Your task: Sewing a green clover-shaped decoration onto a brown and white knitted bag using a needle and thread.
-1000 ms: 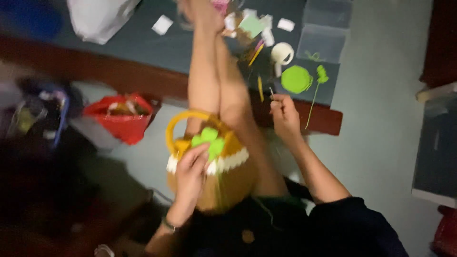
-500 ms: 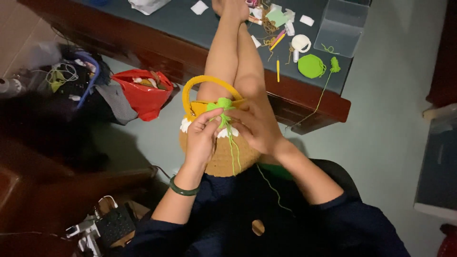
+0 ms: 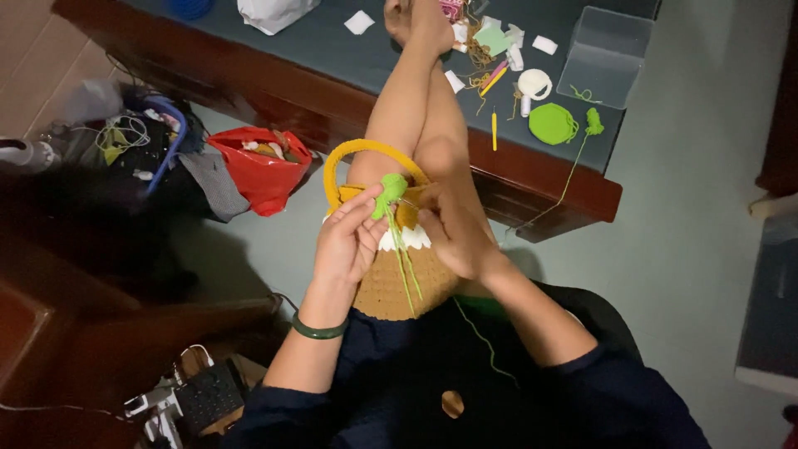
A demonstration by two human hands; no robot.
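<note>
A crocheted bag with a brown body, white trim and a yellow loop handle rests on my lap over my raised legs. My left hand grips the bag's left side, fingers touching a small green crocheted piece at its top. My right hand pinches the bag's rim just right of that piece. Green yarn strands hang down the bag's front. A green bangle sits on my left wrist.
My feet rest on a dark table holding a green crocheted disc, a white tape roll, a yellow hook, paper scraps and a clear box. A red bag and clutter lie on the floor left.
My right hand came off the table edge and joined the left at the bag's top. The view shifted, showing the bag more centrally on my lap.
</note>
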